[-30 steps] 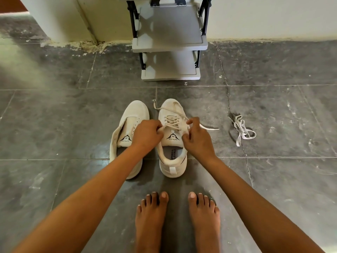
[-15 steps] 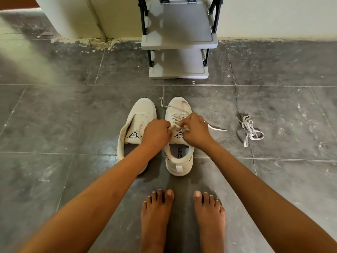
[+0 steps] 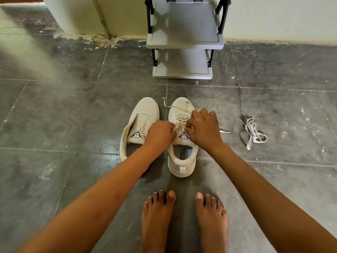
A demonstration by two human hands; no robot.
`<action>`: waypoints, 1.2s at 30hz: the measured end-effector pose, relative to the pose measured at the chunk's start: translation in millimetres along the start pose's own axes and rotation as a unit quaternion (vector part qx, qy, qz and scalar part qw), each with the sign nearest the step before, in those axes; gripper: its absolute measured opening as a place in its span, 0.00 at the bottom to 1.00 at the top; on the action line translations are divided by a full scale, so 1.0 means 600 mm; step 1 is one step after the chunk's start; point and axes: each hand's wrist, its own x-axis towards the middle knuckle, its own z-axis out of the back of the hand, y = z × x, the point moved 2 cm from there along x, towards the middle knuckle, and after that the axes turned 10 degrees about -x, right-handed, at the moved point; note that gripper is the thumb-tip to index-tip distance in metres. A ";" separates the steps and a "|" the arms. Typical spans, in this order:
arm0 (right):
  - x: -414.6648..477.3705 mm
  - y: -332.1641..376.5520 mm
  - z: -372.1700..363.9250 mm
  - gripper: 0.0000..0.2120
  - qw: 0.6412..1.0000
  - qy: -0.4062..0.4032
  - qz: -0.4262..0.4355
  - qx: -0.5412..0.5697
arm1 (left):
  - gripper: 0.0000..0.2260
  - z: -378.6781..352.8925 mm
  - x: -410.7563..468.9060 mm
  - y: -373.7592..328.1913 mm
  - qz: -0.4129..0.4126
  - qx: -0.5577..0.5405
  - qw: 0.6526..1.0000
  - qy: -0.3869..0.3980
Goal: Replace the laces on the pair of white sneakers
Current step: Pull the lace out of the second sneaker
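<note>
Two white sneakers stand side by side on the dark tiled floor. The left sneaker [image 3: 142, 114] has no lace in its eyelets. A cream lace [image 3: 179, 118] runs through the right sneaker [image 3: 180, 162], with one loose end near the toe and a tip showing on the floor to the right. My left hand [image 3: 159, 134] pinches the lace at the upper eyelets. Over the same spot, my right hand [image 3: 203, 128] has its fingers curled on the lace. A second loose lace [image 3: 254, 133] lies bundled on the floor to the right.
A grey two-tier shoe rack [image 3: 184, 44] with black posts stands against the wall straight ahead. My bare feet [image 3: 182, 216] are on the tiles just behind the sneakers. A pale wall with chipped paint at its base runs along the back.
My right hand has shifted forward and left over the laced part of the right sneaker, meeting my left hand there. The view has dipped slightly closer to the shoes.
</note>
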 end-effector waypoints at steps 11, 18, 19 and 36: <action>0.001 -0.009 0.004 0.15 0.981 0.107 -0.074 0.141 | 0.09 0.000 -0.003 0.001 -0.004 -0.029 1.000 -0.003; 0.000 0.013 0.004 0.11 1.000 0.020 -0.019 -0.005 | 0.09 -0.003 -0.001 0.000 -0.014 -0.012 1.000 -0.008; 0.005 0.011 0.011 0.09 0.995 0.015 -0.052 0.084 | 0.09 -0.004 0.000 0.001 -0.014 -0.007 1.000 -0.007; -0.009 0.004 -0.007 0.14 0.998 0.012 0.028 -0.055 | 0.11 -0.004 0.001 0.003 -0.024 0.007 1.000 0.000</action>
